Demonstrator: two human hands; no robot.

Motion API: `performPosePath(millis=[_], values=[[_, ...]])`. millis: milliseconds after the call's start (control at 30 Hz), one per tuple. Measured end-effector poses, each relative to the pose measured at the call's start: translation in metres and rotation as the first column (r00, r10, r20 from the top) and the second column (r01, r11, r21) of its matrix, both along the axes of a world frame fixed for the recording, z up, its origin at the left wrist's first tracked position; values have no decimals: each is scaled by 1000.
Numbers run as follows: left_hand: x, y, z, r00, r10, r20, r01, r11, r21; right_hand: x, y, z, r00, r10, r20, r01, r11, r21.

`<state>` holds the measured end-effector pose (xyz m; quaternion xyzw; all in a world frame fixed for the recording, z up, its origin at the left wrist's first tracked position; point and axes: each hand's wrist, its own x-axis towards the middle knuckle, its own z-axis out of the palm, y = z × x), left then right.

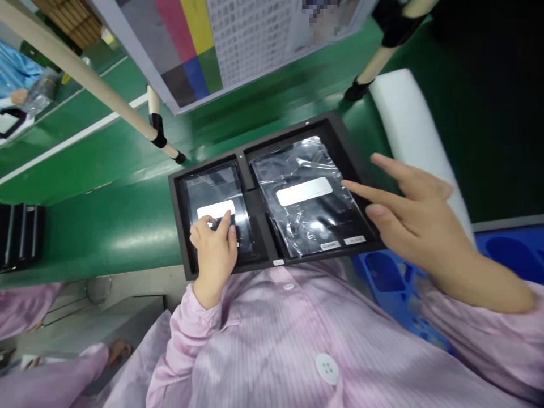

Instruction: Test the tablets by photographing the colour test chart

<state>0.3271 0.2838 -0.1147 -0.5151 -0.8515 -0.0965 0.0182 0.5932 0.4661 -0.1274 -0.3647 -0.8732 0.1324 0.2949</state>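
A black two-compartment tray (259,211) lies at the table's front edge, against my body. In its left compartment is a dark flat panel in clear film (216,184) with a white label (216,209). My left hand (215,243) rests over this panel with its fingers apart, the index fingertip at the label. A larger film-wrapped dark panel (304,221) fills most of the right compartment and bears a white label (304,191) and two small stickers at its lower edge. My right hand (412,218) is spread at its right side, a fingertip at the film's edge; contact is unclear.
Beyond the tray, a board with a colour chart (255,51) hangs between beige pipe legs (376,62) on the green table (127,226). To the right lie a white roll (419,136) and a blue plastic crate (385,272). Black racks (21,235) and co-workers' sleeves appear at left.
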Motion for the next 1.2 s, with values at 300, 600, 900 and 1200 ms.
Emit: performPosePath(millis=[300,600,900,1200], values=[[-38,-31,3,983,182,17,-182,982,45,30,-8,-14,919,264,291,-258,964,-62],[-81,-88,-33,785,236,572,-336,939,75,19,-14,-26,957,142,253,-148,989,5],[-82,-81,-45,806,256,533,-382,914,138,7,25,-34,966,-195,172,248,890,-383],[-93,-69,-49,819,250,516,-375,914,153,3,45,-69,978,-182,98,203,931,-303]])
